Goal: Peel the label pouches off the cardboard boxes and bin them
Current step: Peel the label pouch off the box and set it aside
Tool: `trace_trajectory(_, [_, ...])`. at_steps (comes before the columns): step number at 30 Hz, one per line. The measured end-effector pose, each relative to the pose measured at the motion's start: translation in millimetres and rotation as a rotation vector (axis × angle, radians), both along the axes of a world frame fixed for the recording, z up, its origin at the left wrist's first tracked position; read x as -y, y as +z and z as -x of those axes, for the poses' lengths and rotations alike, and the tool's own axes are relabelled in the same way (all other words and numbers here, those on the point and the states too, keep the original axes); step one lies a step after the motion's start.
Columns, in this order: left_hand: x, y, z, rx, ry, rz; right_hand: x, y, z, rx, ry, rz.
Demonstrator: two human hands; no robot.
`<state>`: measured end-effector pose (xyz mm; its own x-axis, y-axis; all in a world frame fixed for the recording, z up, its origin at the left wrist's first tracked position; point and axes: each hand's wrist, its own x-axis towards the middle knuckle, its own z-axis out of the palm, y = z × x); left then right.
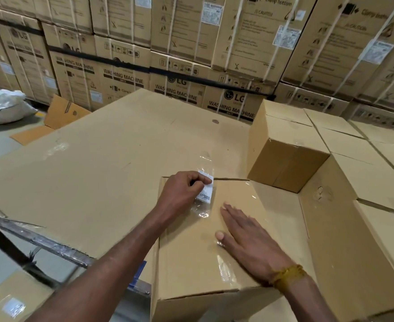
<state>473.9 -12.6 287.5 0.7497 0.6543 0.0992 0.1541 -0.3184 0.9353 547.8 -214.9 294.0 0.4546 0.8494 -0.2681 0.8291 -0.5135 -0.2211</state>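
Head view looks down on a cardboard box (203,252). On its top, near the far edge, lies a clear label pouch (205,194) with a white barcode slip inside. The left hand (182,191) pinches the pouch's upper end between thumb and curled fingers. Just right of the pouch, the right hand (244,238) presses flat on the box, fingers straight.

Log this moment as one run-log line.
left hand: pinching label pouch | right hand: flat on cardboard box | pouch: not binned

Label pouch (204,194) on near box (191,263); small box (284,159) behind-right.
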Motion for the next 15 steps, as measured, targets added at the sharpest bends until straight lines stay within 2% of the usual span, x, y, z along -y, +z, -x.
trace_trajectory(6, [0,2,-1,0.014,-0.004,0.027,-46,-3,-20,0.04,-0.112,-0.028])
trace_trajectory(11, [-1,-2,-2,0.018,-0.007,0.04,-3,-2,16,0.017,-0.022,-0.033])
trace_trajectory(15, [-3,-2,-4,-0.017,-0.025,-0.041,-8,0,-2,0.007,-0.059,-0.007])
